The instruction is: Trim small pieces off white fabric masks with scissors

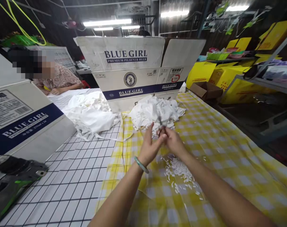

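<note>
My right hand [174, 142] is closed around a pair of dark scissors [160, 121], whose blades point away from me and are blurred. Close against it is my left hand [151, 146], with a pale green bangle [141, 164] on the wrist. Its thumb reaches across to the scissors' handles, and its other fingers are partly hidden, so what they grip cannot be made out. Just beyond both hands lies a heap of white fabric pieces [153, 108]. Many small white cut bits [180, 170] are scattered on the yellow checked tablecloth [214, 148] below my right forearm.
A second white fabric pile [91, 110] lies to the left. Behind the heaps stands an open Blue Girl carton [134, 69]; another carton [27, 116] is at the left, near a black-and-green power tool [13, 183]. Across the table sits a person [60, 77]. Yellow bags [200, 75] stand right.
</note>
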`<state>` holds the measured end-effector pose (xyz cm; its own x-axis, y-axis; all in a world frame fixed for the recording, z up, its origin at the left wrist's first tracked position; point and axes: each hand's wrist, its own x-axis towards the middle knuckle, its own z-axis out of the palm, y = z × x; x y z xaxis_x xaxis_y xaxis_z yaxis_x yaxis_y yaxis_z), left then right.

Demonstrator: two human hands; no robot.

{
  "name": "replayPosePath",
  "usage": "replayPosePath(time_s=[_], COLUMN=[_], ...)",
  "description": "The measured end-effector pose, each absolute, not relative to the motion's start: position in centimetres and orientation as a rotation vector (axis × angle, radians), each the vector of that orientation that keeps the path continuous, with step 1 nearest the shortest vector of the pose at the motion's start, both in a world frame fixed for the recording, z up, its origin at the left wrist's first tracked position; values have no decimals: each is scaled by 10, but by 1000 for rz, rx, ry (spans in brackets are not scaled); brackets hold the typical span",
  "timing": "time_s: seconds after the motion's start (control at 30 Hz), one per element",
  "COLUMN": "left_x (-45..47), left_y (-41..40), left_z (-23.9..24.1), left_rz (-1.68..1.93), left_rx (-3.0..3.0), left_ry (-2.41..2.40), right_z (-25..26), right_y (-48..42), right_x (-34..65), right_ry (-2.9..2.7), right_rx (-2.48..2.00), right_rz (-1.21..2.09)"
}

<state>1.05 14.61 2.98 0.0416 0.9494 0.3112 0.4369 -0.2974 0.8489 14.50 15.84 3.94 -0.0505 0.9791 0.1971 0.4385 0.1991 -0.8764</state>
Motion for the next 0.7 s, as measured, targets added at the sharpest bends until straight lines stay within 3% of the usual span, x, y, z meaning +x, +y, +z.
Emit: replayPosePath(time_s=[0.17, 0.27, 0.37, 0.57, 0.7], left_x=[4, -40, -106, -201, -231], left_y=[86, 86, 109, 167, 209], left_z=[-6, -2, 3, -9, -19], left_rz=[1031, 843, 676, 1024, 1365], left_rx=[1770, 1867, 1889, 1696, 1411], left_ry=[1304, 1118, 1113, 1761, 2054], right_z=[-1, -2, -4, 14, 58], right_y=[83, 69, 57, 52, 125], right_x=[123, 126, 137, 133, 48], right_ry=[-1771, -1976, -2176, -2521, -2648], right_rx=[-1482, -1658, -1559, -1393, -1029], right_rz=[996, 909, 860, 982, 896])
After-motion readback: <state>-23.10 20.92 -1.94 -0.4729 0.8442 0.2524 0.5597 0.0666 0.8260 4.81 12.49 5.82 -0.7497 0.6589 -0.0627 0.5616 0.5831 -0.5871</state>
